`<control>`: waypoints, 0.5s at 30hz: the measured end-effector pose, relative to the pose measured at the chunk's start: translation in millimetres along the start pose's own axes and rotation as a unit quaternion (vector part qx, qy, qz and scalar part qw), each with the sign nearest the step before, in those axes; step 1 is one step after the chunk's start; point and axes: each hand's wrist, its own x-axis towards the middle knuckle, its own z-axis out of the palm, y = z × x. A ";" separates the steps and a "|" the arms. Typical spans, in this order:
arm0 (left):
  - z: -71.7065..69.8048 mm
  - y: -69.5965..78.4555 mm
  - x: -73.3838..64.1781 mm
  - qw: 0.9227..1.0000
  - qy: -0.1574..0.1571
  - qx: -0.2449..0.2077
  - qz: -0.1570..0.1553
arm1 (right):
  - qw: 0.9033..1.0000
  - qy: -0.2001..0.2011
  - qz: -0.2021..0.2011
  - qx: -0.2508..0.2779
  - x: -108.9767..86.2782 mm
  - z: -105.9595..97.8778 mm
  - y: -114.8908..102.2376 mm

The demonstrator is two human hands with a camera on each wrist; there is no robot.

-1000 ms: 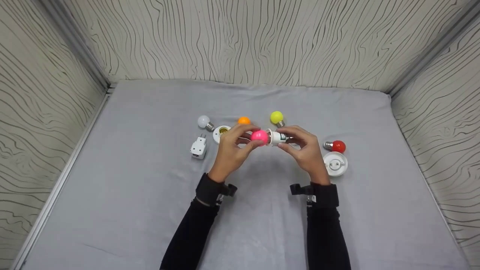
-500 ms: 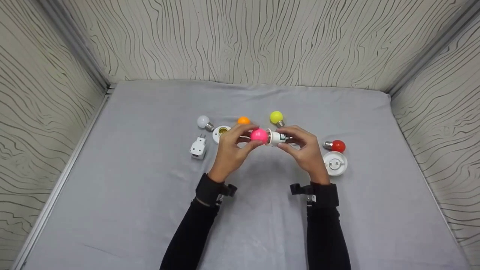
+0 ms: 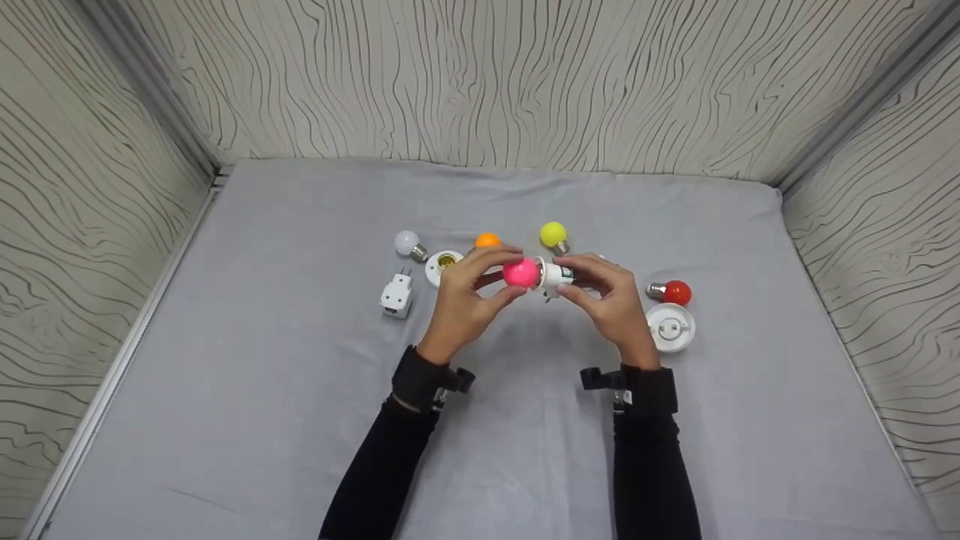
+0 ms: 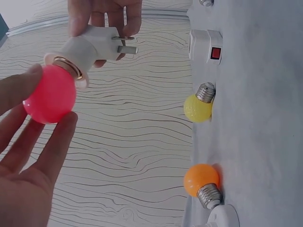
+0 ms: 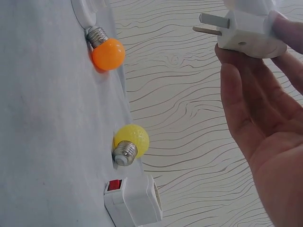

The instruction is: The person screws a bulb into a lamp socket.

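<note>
My left hand (image 3: 469, 300) pinches a pink light bulb (image 4: 53, 94) by its round globe, thumb on one side and fingertips on the other. The bulb's metal base sits in the mouth of a white plug-in bulb socket (image 4: 83, 53), with a thin band of metal showing at the rim. My right hand (image 3: 606, 296) grips that socket by its body. Two flat metal prongs (image 5: 215, 21) stick out from the socket's side. Both things are held up over the cloth, bulb to the left and socket to the right.
Behind the hands lie an orange bulb (image 3: 487, 240) and a yellow bulb (image 3: 553, 235). A white bulb (image 3: 407, 243), a round lamp holder (image 3: 433, 271) and a white plug adapter (image 3: 396, 296) are at left. At right are a red bulb (image 3: 677, 292), a round white base (image 3: 672, 328) and a red-switched socket (image 5: 135, 201).
The socket has turned in my right hand, so its prongs now point down toward me. My left fingers have shifted slightly on the pink bulb.
</note>
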 end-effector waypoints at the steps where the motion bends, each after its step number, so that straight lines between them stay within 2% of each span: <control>1: 0.0 0.1 0.1 1.000 -0.002 0.003 0.001 | 1.000 0.000 0.000 0.001 0.0 0.1 0.1; 9: 1.0 -0.2 0.1 1.000 -0.003 0.011 0.004 | 1.000 -0.002 0.008 0.005 -1.2 0.4 -0.6; 15: 2.0 0.7 -0.3 1.000 0.000 -0.002 -0.006 | 1.000 -0.001 0.015 0.001 -0.6 -0.3 -0.9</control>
